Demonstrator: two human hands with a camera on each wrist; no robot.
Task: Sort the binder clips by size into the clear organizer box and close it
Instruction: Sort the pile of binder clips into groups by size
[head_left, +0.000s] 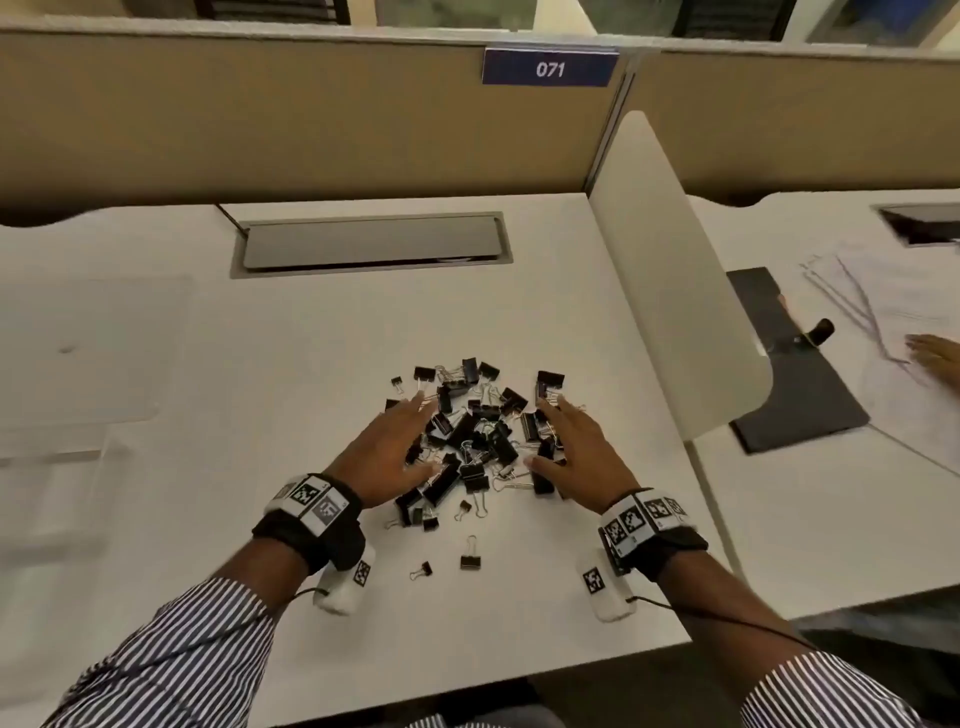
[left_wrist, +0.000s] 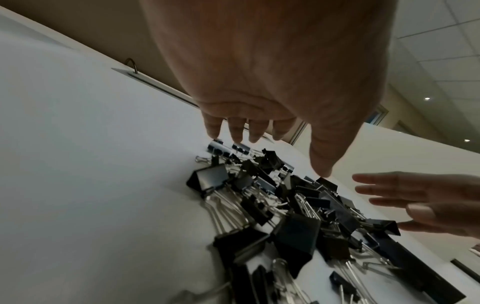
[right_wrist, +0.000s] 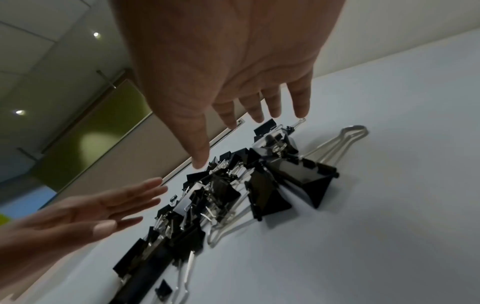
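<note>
A heap of black binder clips (head_left: 475, 441) of several sizes lies mid-desk, shown close in the left wrist view (left_wrist: 293, 222) and the right wrist view (right_wrist: 233, 185). My left hand (head_left: 387, 449) hovers over the heap's left side with fingers spread and straight, holding nothing. My right hand (head_left: 574, 447) does the same over the right side. The palms (left_wrist: 259, 82) (right_wrist: 221, 72) face down above the clips. The clear organizer box (head_left: 78, 364) lies on the desk at far left, faint and blurred.
Two stray clips (head_left: 470, 558) lie near the front edge. A grey cable hatch (head_left: 371, 243) is set in the desk behind the heap. A white divider panel (head_left: 685, 291) bounds the right side; beyond it another person's hand (head_left: 935, 356) rests by a black clipboard (head_left: 795, 374).
</note>
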